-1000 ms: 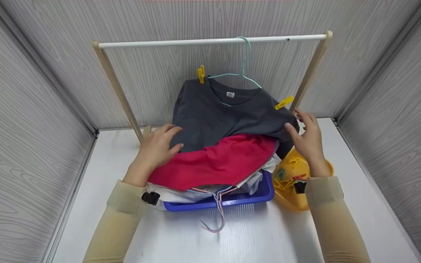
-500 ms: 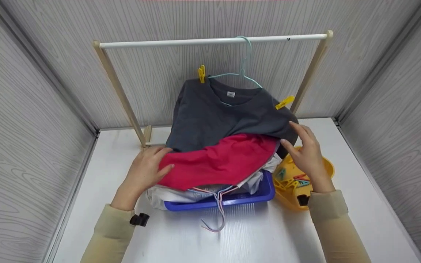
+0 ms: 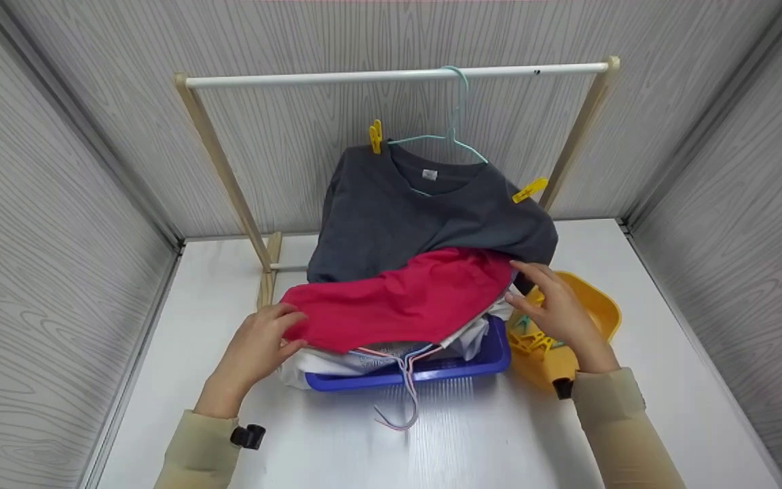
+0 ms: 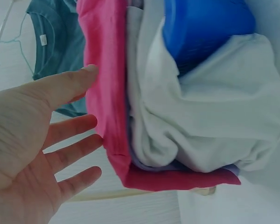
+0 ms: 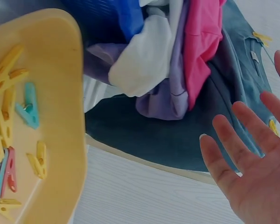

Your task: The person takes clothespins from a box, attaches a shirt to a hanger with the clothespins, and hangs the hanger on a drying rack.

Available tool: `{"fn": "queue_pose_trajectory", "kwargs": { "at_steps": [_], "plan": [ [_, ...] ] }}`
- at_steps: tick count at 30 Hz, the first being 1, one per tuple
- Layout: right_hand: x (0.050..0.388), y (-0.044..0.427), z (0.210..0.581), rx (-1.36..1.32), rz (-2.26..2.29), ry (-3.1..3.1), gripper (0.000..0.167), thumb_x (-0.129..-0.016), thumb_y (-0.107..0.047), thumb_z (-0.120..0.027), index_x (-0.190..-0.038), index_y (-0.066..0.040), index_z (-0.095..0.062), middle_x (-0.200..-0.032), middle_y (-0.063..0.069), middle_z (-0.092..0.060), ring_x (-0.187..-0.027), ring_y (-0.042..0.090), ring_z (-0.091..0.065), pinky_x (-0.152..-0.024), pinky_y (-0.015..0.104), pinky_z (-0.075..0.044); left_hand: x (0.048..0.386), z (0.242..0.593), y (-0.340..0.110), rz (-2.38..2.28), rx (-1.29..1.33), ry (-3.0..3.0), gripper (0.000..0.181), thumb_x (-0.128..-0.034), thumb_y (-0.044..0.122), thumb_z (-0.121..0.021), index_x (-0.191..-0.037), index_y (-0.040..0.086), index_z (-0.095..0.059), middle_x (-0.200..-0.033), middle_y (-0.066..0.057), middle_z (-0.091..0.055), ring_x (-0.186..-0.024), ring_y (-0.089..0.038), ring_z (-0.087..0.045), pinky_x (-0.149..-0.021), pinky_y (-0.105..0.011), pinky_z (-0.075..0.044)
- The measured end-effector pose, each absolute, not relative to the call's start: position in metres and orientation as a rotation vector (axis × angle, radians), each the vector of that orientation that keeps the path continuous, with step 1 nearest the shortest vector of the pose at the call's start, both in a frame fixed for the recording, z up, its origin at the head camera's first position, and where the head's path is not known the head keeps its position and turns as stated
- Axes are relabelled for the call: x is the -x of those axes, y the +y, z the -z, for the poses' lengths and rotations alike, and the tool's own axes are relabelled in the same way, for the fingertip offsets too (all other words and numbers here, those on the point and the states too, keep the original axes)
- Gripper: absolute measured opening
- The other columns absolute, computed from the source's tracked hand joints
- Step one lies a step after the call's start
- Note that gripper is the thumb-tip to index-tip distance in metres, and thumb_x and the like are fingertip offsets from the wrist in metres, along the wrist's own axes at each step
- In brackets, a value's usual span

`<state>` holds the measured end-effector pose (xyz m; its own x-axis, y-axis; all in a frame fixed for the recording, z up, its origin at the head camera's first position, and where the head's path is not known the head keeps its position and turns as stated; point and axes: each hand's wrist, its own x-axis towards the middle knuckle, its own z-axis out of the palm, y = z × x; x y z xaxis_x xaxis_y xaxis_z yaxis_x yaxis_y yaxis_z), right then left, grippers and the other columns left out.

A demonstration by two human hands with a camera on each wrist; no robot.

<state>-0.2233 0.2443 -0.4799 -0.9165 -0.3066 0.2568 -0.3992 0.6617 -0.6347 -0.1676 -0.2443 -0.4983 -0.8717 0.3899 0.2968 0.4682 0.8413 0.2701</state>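
A red garment (image 3: pixel 398 299) lies on top of a pile of folded clothes in a blue basket (image 3: pixel 459 370). At its left edge is my left hand (image 3: pixel 255 350), fingers extended; in the left wrist view the fingertips are at the red cloth, contact unclear. My right hand (image 3: pixel 557 312) is by the garment's right corner, its fingers spread and holding nothing in the right wrist view. Behind the pile, a dark grey T-shirt (image 3: pixel 370 224) hangs from a mint hanger (image 3: pixel 454 125). Yellow clothespins (image 3: pixel 530 190) clip its shoulders.
A rack with a white rail (image 3: pixel 323 79) and wooden legs stands at the back. Loose hangers (image 3: pixel 408 394) stick out in front of the basket. To the right is a yellow bin (image 3: pixel 598 305) with several clothespins (image 5: pixel 30 105). Patterned walls surround the white table.
Both hands have come down from the grey T-shirt's sides toward me, to the two ends of the red garment. The T-shirt and clothes pile stay almost as they were.
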Motion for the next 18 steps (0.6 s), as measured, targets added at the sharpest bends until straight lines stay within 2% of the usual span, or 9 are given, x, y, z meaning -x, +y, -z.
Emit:
{"fn": "queue_pose_trajectory", "kwargs": {
  "at_steps": [7, 12, 18],
  "plan": [
    [0.22, 0.246, 0.487, -0.555, -1.072, -2.811, 0.061, -0.093, -0.038, -0.068, -0.143, -0.01, -0.05, -0.143, 0.014, -0.047, -0.126, 0.035, -0.047, -0.102, 0.056, -0.039, 0.166, 0.512, -0.248, 0.427, 0.64, -2.792, 0.034, -0.0759, 0.012, -0.086, -0.107, 0.007, -0.072, -0.115, -0.015, -0.063, -0.111, -0.035, -0.057, -0.091, -0.053, -0.046],
    [0.22, 0.249, 0.492, -0.512, -1.099, -2.871, 0.058, -0.094, -0.036, -0.068, -0.142, -0.01, -0.051, -0.142, 0.012, -0.049, -0.126, 0.034, -0.047, -0.102, 0.056, -0.04, 0.167, 0.519, -0.247, 0.41, 0.653, -2.74, 0.031, -0.0745, 0.006, -0.086, -0.103, 0.007, -0.073, -0.115, -0.015, -0.062, -0.109, -0.034, -0.057, -0.094, -0.047, -0.048],
    [0.22, 0.256, 0.5, -0.472, -1.148, -2.908, 0.053, -0.094, -0.028, -0.069, -0.141, -0.01, -0.052, -0.136, 0.014, -0.054, -0.119, 0.036, -0.051, -0.099, 0.057, -0.042, 0.168, 0.527, -0.248, 0.391, 0.672, -2.658, 0.024, -0.0768, 0.004, -0.084, -0.099, 0.008, -0.074, -0.111, -0.015, -0.062, -0.105, -0.033, -0.058, -0.085, -0.045, -0.054]
  ]
}}
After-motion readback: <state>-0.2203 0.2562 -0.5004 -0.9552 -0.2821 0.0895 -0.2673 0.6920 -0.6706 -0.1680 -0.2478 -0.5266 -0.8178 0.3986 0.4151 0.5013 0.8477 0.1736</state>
